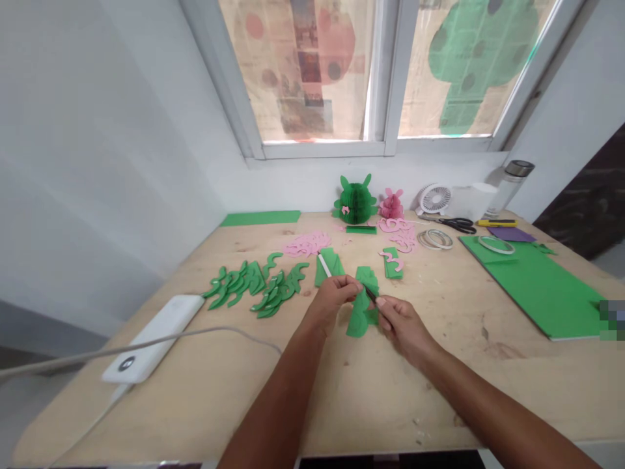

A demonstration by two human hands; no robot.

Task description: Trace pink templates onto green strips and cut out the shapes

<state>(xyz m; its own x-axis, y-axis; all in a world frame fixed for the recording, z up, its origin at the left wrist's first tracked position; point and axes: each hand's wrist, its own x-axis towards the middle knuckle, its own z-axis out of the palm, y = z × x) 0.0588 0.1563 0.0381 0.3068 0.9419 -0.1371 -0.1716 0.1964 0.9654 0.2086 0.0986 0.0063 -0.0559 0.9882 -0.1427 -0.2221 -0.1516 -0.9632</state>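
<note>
The pale wooden worktop [381, 410] carries curved green paper pieces [277, 296] left of the hands [403, 322], with a white oblong device [159, 335] farther left. Beyond the hands stand a green pleated paper figure [359, 205] and a smaller pink one [390, 206]; rightward lie black-handled scissors [456, 224], a yellow cutter [497, 223] and a large green sheet [532, 290].
</note>
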